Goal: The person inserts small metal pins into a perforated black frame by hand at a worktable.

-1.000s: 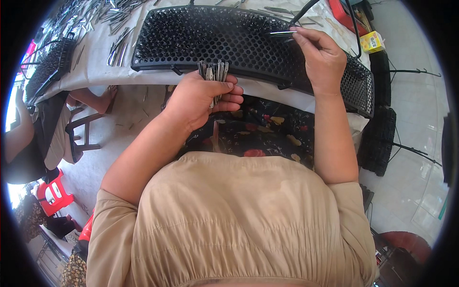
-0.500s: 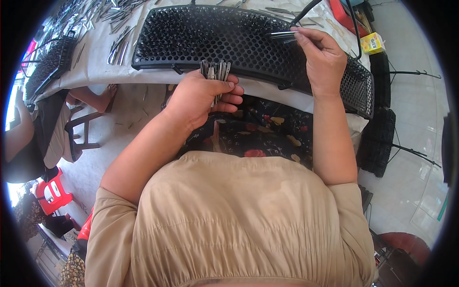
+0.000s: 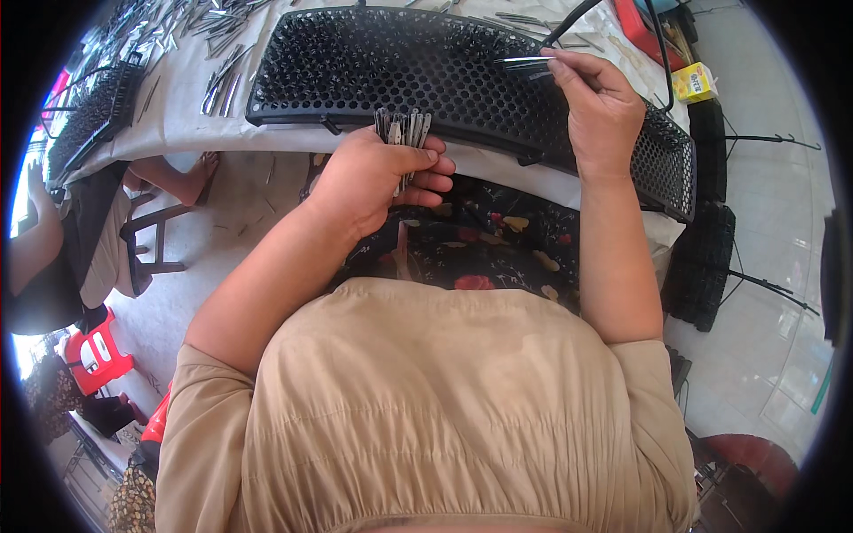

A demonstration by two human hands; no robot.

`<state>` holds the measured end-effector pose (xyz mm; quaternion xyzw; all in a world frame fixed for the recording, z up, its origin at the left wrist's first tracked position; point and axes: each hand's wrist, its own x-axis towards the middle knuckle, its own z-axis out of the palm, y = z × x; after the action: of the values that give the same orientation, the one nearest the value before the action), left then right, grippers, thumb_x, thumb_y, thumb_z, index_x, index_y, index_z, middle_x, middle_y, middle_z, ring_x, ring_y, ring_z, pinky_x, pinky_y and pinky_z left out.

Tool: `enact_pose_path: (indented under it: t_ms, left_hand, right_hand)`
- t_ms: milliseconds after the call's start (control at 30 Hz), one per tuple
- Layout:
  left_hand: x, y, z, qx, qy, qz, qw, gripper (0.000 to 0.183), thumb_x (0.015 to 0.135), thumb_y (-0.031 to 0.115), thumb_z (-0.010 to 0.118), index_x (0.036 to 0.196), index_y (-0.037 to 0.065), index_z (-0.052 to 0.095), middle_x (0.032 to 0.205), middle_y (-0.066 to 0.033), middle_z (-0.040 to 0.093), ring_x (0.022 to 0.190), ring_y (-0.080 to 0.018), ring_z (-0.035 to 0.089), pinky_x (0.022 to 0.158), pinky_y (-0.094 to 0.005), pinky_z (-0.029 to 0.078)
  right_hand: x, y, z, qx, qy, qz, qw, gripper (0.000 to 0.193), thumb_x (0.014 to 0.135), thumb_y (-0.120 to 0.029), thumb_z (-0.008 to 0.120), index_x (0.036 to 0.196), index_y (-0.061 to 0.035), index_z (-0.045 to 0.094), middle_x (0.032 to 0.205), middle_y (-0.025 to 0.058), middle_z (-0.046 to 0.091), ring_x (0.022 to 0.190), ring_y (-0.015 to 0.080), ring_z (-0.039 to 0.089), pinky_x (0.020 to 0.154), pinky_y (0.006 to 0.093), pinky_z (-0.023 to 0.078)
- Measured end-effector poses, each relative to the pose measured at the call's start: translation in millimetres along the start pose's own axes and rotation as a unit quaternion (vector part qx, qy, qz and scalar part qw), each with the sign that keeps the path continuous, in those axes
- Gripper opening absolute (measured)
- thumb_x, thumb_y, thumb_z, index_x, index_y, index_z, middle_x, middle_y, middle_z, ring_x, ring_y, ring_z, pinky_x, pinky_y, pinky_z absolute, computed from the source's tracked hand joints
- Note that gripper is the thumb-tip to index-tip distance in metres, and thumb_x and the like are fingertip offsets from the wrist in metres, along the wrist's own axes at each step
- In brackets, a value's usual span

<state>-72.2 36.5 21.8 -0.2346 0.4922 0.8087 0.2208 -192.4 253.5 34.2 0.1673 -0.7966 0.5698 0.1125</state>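
My left hand (image 3: 384, 173) is closed around a bundle of slim metal pieces (image 3: 404, 129) whose flat silver ends stick up above the thumb. It is just in front of the near edge of a black rack (image 3: 480, 107) with a honeycomb of holes. Between my right thumb and fingers (image 3: 604, 111) is a slender, shiny metal piece (image 3: 526, 60), lying nearly level with its tip pointing left over the rack. Many dark slim pieces (image 3: 306, 62) stand upright in the holes at the rack's left; bare holes show toward the right. The pieces' exact kind cannot be made out.
Loose metal pieces (image 3: 222, 84) lie on the pale covered table (image 3: 178, 115). A smaller filled rack (image 3: 96, 115) stands at the left, near a seated co-worker (image 3: 98, 222). At the right are a yellow box (image 3: 695, 83), a red container (image 3: 644, 31) and black racks (image 3: 702, 258). A red stool (image 3: 98, 351) stands lower left.
Both my hands keep nearly the same place and the same hold. The co-worker's arm at the left edge has shifted slightly.
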Motion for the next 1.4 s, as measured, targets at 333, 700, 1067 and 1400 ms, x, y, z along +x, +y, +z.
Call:
enact_pose_path:
  t_ms: [333, 700, 1067, 1400]
  left_hand:
    - [0.2, 2.5, 4.4, 0.008, 0.006, -0.002, 1.000, 0.017, 0.091, 0.002, 0.058, 0.106, -0.005, 0.060, 0.094, -0.0150, 0.067, 0.081, -0.0232, 0.068, 0.069, -0.0348, 0.058]
    - [1.6, 0.8, 4.0, -0.013, 0.004, 0.005, 1.000, 0.021, 0.091, 0.004, 0.060, 0.109, -0.005, 0.059, 0.096, -0.0171, 0.067, 0.083, -0.0263, 0.069, 0.071, -0.0365, 0.059]
    - [1.0, 0.1, 0.3, -0.043, -0.005, 0.014, 0.999, 0.020, 0.091, 0.003, 0.058, 0.109, -0.006, 0.058, 0.095, -0.0176, 0.067, 0.083, -0.0271, 0.069, 0.074, -0.0375, 0.060]
    - [-0.8, -0.8, -1.7, 0.004, 0.005, -0.007, 1.000, 0.020, 0.092, 0.006, 0.060, 0.109, -0.004, 0.060, 0.095, -0.0150, 0.067, 0.083, -0.0250, 0.068, 0.070, -0.0355, 0.058]
  right_hand:
    - [1.9, 6.2, 0.5, 0.011, 0.010, -0.007, 1.000, 0.011, 0.087, -0.002, 0.071, 0.097, 0.0002, 0.073, 0.093, 0.0068, 0.074, 0.083, 0.0085, 0.067, 0.078, 0.0200, 0.052]
    - [-2.4, -1.9, 6.0, -0.096, -0.022, -0.064, 0.993, 0.010, 0.087, -0.003, 0.072, 0.097, -0.0023, 0.074, 0.092, 0.0028, 0.074, 0.084, 0.0063, 0.067, 0.079, 0.0189, 0.051]
    - [-0.5, 1.8, 11.1, -0.141, 0.006, -0.113, 0.983, 0.012, 0.082, -0.010, 0.074, 0.093, -0.0082, 0.076, 0.085, 0.0073, 0.074, 0.075, 0.0162, 0.071, 0.069, 0.0262, 0.054]
    - [15.8, -9.0, 22.3, -0.209, -0.089, -0.184, 0.956, 0.015, 0.081, -0.018, 0.072, 0.095, -0.0122, 0.075, 0.091, 0.0098, 0.073, 0.087, 0.0261, 0.070, 0.076, 0.0350, 0.054]
